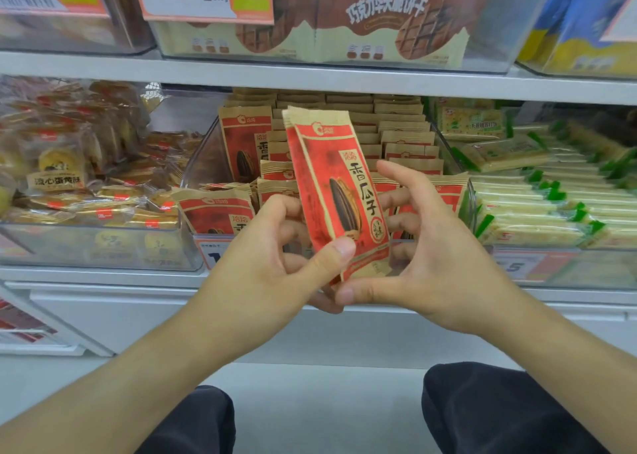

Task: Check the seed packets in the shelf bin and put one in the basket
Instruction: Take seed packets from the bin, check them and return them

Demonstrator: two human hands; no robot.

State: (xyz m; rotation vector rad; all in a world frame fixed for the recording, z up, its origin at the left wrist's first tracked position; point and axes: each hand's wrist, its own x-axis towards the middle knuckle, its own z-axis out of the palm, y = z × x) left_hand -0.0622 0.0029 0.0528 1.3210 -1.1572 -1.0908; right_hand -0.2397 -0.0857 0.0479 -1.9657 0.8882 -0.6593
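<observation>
Two red-and-tan seed packets (331,185), one tucked behind the other, stand upright in front of the clear shelf bin (203,157). My left hand (262,271) pinches their lower left part, thumb on the printed front and fingers curled behind. My right hand (444,247) holds them from the right: its thumb lies under the bottom edge, its fingers reach behind, and its index finger is raised. Several more of the same seed packets in the bin (403,136) stand in rows behind the hands. No basket is in view.
A clear bin of gold-wrapped pastries (69,178) sits to the left and green-edged cracker packs (534,191) to the right. Brown wafer boxes (379,23) fill the shelf above. A white shelf lip (310,74) runs overhead. My dark-trousered knees (482,412) are at the bottom.
</observation>
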